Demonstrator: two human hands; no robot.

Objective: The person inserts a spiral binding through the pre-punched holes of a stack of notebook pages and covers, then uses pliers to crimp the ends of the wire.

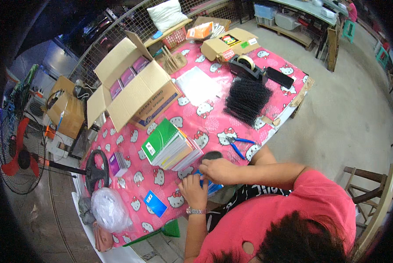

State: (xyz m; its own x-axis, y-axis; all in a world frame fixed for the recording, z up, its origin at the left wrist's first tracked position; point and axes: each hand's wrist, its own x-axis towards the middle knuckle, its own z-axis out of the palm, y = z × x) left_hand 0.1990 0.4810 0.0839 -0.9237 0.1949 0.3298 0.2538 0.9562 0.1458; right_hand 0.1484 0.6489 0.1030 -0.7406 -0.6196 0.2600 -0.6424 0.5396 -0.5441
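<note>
Both hands meet at the table's near edge over a blue-covered memo pad [213, 188], mostly hidden beneath them. My left hand [194, 191], with a watch at the wrist, has its fingers closed on the pad's left side. Bent over the pad's upper part, my right hand [220, 170] grips it with curled fingers; the fingertips are hard to see. A dark oval object [212, 155] lies just beyond the right hand. Just past the hands stands a stack of notebooks [172, 149], green cover on top. Blue-handled pliers [239, 146] rest open to the right.
Black spiral coils [248, 101] are piled at the right, near a tape dispenser [245, 65] and a phone [279, 78]. An open carton [150, 98] holds purple packs. Leftward are a blue memo pad [155, 204], purple pads [118, 164], a plastic bag [111, 210] and a fan [23, 158].
</note>
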